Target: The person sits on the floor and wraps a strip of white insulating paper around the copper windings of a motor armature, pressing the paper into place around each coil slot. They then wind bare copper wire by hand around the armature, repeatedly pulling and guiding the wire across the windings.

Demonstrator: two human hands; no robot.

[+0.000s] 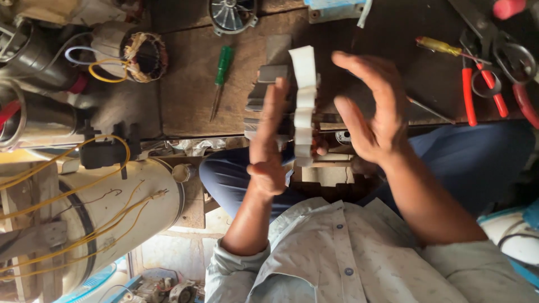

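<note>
Overhead, the head camera looks down on a dark, worn wooden worktop (185, 95) crowded with tools and motor parts. The left hand (267, 147) is raised edge-on, fingers straight and pressed against a metal stator core (264, 92) fitted with folded white insulating paper strips (304, 101); its grip is flat rather than closed, supporting the core from the side. The right hand (370, 112) hovers just beside the paper strips, fingers spread wide and curved, holding nothing. The core sits between the two hands, lifted above the near edge of the worktop and over the person's lap, which is covered by dark blue trousers (471, 163) below a pale patterned shirt (359, 252).

On the worktop, a green-handled screwdriver (220, 78) lies left of the core. A wound stator with copper coils (145, 55) rests farther left, near yellow wires (106, 76). Red-handled pliers (483, 90) and a yellow-handled screwdriver (438, 46) lie to the right, well apart from the hands. A ribbed metal end cover (232, 14) sits at the top edge.

Beside the worktop, a large cream motor housing (123, 207) trails more yellow wires. The room looks like a cluttered repair workshop.
</note>
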